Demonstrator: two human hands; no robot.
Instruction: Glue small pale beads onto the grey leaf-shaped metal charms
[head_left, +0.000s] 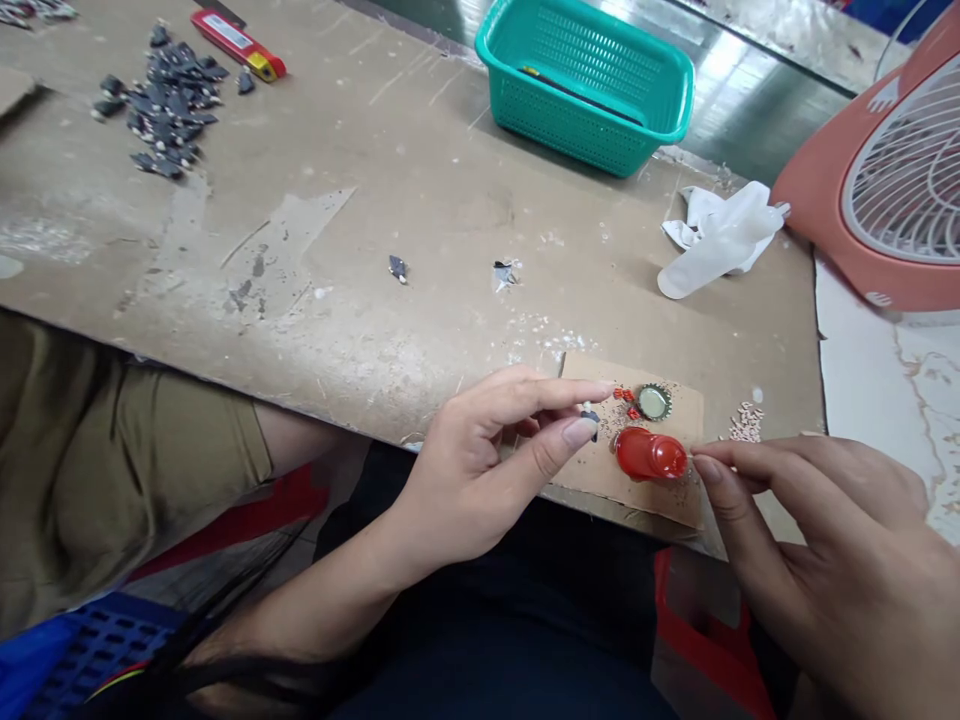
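My left hand [495,460] pinches a small dark grey piece [591,420] with a pale tip between thumb and index finger. Beside it, a red container [649,454] with a glossy red top rests on a cardboard piece [585,475]. My right hand [817,520] is closed at the container's right edge, its thumb and index finger pressed on something thin and pale, too small to make out. A bottle cap [654,402] and tiny red bits [624,395] lie behind the container. Small pale pink pieces [746,422] are heaped to the right.
Dark grey pieces [169,105] are piled at the back left near a red cutter [238,45]. One grey piece [397,268] lies mid-table. A green basket [585,85], white bottle [712,245] and pink fan [832,170] stand behind. Another person's leg [135,450] is at left.
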